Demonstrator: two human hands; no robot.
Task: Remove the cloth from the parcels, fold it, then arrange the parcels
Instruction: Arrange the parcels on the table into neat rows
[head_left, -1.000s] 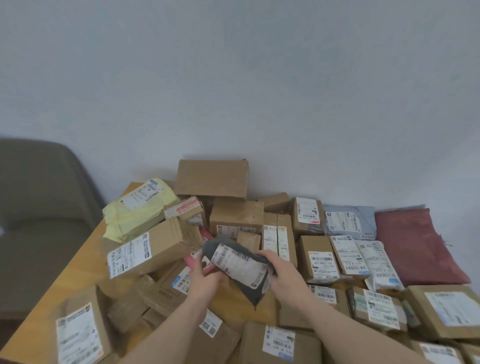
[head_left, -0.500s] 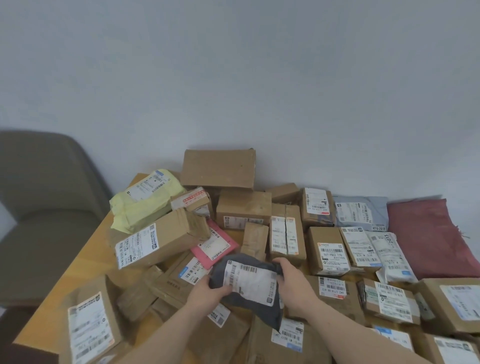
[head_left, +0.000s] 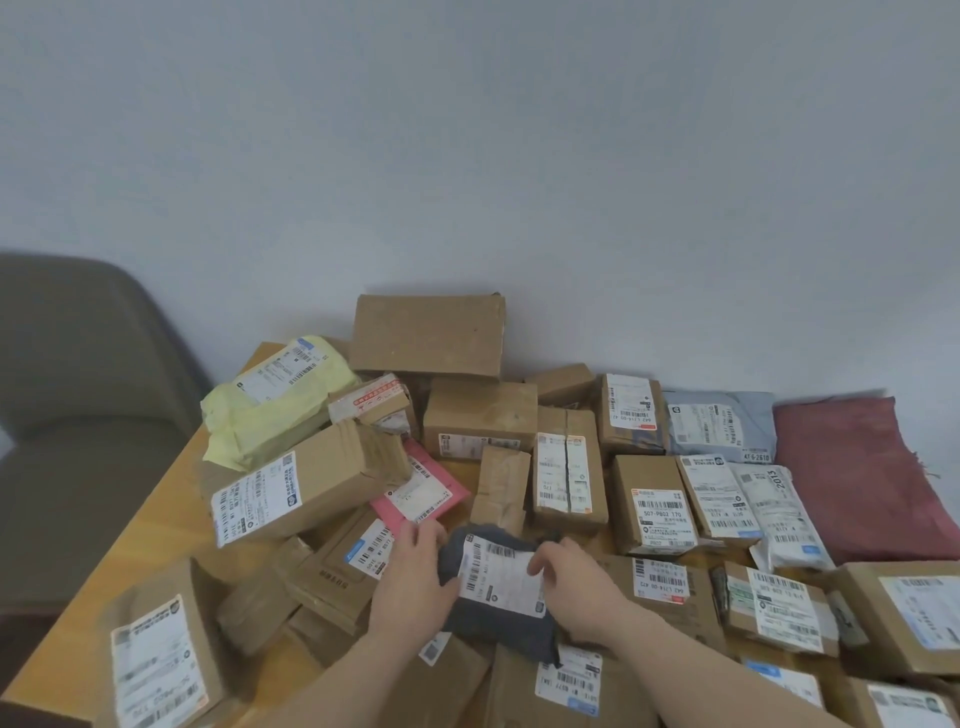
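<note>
A dark grey soft parcel (head_left: 498, 618) with a white barcode label lies low on the pile at the front centre. My left hand (head_left: 415, 577) grips its left edge and my right hand (head_left: 571, 582) presses on its right side, fingers on the label. Many brown cardboard parcels surround it, among them a long box (head_left: 306, 483) to the left and a labelled box (head_left: 654, 504) to the right. A pink mailer (head_left: 421, 491) lies just behind my left hand. The folded dark red cloth (head_left: 857, 478) rests at the far right against the wall.
A yellow wrapped parcel (head_left: 275, 400) and a large plain box (head_left: 428, 338) sit at the back. A grey-blue mailer (head_left: 717, 426) and a white mailer (head_left: 784, 514) lie beside the cloth. The wooden table (head_left: 156, 519) shows bare at the left edge. A grey chair (head_left: 78, 415) stands left.
My hands brought the dark grey parcel down and toward me, from raised above the pile to lying on the front parcels. The pink mailer behind it came into view.
</note>
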